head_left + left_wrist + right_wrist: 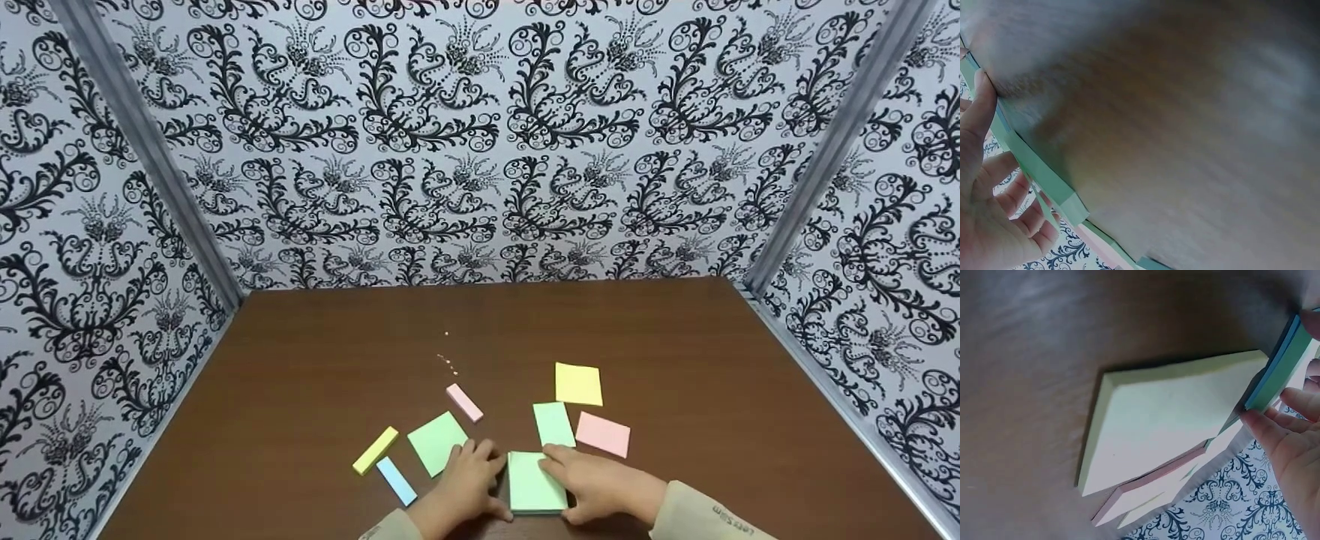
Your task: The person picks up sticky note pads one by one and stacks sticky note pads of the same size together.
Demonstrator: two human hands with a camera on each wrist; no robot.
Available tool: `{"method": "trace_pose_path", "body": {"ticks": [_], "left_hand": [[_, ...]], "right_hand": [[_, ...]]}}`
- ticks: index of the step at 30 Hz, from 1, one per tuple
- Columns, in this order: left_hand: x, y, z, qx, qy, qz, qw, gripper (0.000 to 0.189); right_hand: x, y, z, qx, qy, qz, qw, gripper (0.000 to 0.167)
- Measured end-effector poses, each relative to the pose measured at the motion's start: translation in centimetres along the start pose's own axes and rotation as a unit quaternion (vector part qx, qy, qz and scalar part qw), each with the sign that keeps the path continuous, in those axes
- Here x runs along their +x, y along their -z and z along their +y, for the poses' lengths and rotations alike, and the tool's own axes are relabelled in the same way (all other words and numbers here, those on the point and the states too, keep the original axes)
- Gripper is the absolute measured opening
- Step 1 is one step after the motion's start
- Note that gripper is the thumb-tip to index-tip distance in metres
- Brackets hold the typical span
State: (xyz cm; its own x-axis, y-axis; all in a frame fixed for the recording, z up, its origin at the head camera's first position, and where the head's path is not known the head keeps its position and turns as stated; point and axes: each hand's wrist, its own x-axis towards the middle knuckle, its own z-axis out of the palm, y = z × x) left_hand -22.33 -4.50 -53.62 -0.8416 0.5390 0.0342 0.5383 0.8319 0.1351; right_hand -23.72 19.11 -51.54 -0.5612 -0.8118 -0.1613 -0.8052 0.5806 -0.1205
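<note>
A stack of square sticky-note pads (536, 480), pale green on top, lies near the table's front edge; a blue layer shows in its side in the right wrist view. My right hand (600, 480) grips its right side, fingers on the top and far edge, thumb at the near corner. To the left of the stack is my left hand (466, 480), fingers relaxed and bent, thumb pointing at the stack's near left corner. In the left wrist view its thumb (982, 101) lies along the stack's edge. A green sticky-note pad (435, 442) lies partly behind the left fingers.
Yellow (375, 450), blue (396, 480) and pink narrow strips (464, 402) lie left. A green rectangular pad (553, 424), a pink pad (603, 433) and a yellow square pad (578, 384) lie beyond the right hand. A pale pad (1162, 424) fills the right wrist view's middle.
</note>
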Motion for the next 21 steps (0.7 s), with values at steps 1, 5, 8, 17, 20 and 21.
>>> {"method": "trace_pose_path", "body": {"ticks": [1, 5, 8, 17, 20, 21], "left_hand": [[0.04, 0.07, 0.06, 0.002, 0.001, -0.003, 1.0000, 0.087], [0.14, 0.29, 0.19, 0.011, 0.002, -0.010, 0.9999, 0.088], [0.08, 0.46, 0.06, 0.002, 0.001, -0.015, 0.9999, 0.092], [0.34, 0.77, -0.11, -0.049, 0.004, -0.024, 0.9985, 0.096], [0.37, 0.67, -0.15, -0.044, 0.001, -0.020, 0.9988, 0.093], [0.38, 0.62, -0.15, -0.042, 0.000, -0.016, 0.9990, 0.093]], "right_hand": [[-0.02, -0.09, 0.02, -0.002, 0.002, 0.004, 1.0000, 0.067], [-0.04, -0.35, 0.05, 0.005, -0.001, 0.005, 1.0000, 0.067], [0.03, -0.37, -0.01, 0.026, -0.016, 0.000, 0.9995, 0.067], [0.22, -0.61, 0.31, 0.052, -0.013, 0.025, 0.9983, 0.063], [0.29, -0.49, 0.35, 0.053, -0.011, 0.024, 0.9982, 0.063], [0.33, -0.41, 0.34, 0.054, -0.012, 0.021, 0.9982, 0.064]]}}
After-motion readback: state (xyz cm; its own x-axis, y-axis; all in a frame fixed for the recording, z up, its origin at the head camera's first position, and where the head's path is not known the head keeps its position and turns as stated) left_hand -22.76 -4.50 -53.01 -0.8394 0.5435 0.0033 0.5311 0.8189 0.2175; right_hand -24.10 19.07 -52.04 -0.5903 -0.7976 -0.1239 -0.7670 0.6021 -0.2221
